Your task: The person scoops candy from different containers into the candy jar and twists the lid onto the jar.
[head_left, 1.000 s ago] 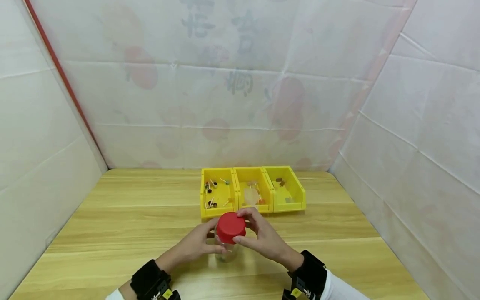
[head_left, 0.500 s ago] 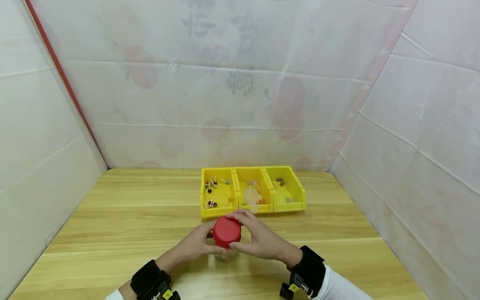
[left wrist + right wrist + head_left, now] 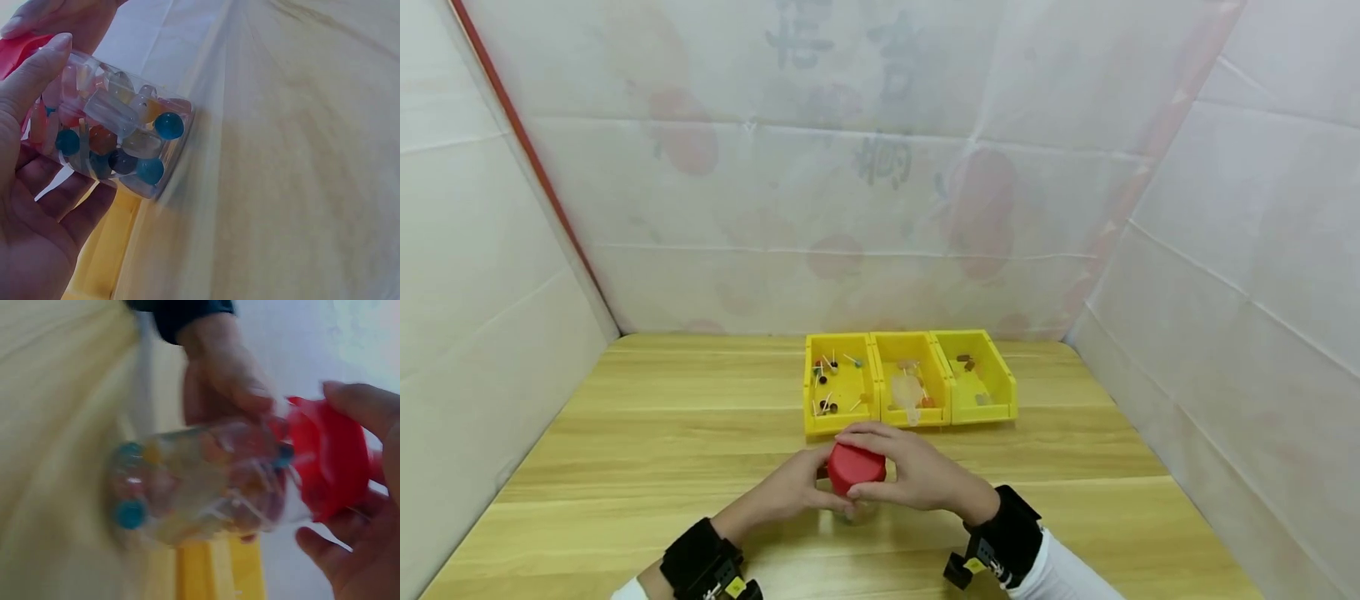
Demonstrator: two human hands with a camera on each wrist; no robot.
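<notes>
A clear jar (image 3: pixel 119 122) stands on the table, full of colourful candy-like pieces, some round and teal. In the head view little of it shows below its red lid (image 3: pixel 856 468). My left hand (image 3: pixel 790 487) grips the jar near its top, thumb on one side and fingers on the other. The right hand (image 3: pixel 921 473) holds the lid by its edge between thumb and fingers. In the right wrist view, which is blurred, the lid sits tilted at the jar's mouth; whether it is seated cannot be told.
Behind the hands, three joined yellow bins stand in a row. The left bin (image 3: pixel 842 342) holds several lollipop-like sticks with dark heads. A pale scoop-like piece and small items lie in the middle bin (image 3: pixel 898 339), small brown pieces in the right bin (image 3: pixel 992 350). Fabric walls surround the table (image 3: pixel 662 433).
My right hand has turned about the lid and shifted slightly left, its fingers reaching further over the top. The lid moved a little left, then tilted. My left hand has stayed put.
</notes>
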